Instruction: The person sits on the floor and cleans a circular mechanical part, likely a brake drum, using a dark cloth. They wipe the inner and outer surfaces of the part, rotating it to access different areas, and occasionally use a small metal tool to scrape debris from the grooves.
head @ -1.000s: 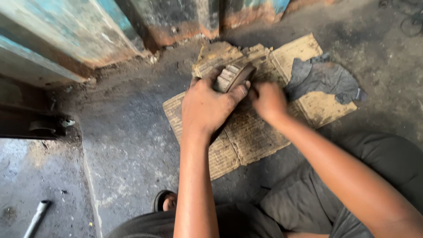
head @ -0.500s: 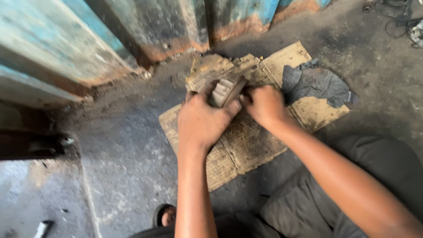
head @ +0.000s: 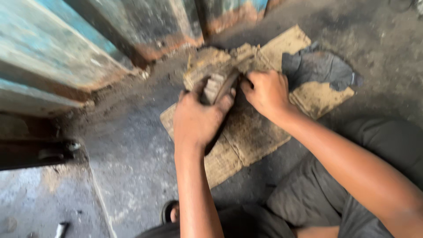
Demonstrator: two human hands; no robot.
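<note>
Here: left hand [head: 198, 121] clamped over grimy metal part [head: 219, 86]; part's long axis tilted up-right. Right hand [head: 265, 91] closed on part's right end. Cardboard [head: 260, 132] beneath, on floor.

Both hands apparently clenched, arms outstretched.
</note>
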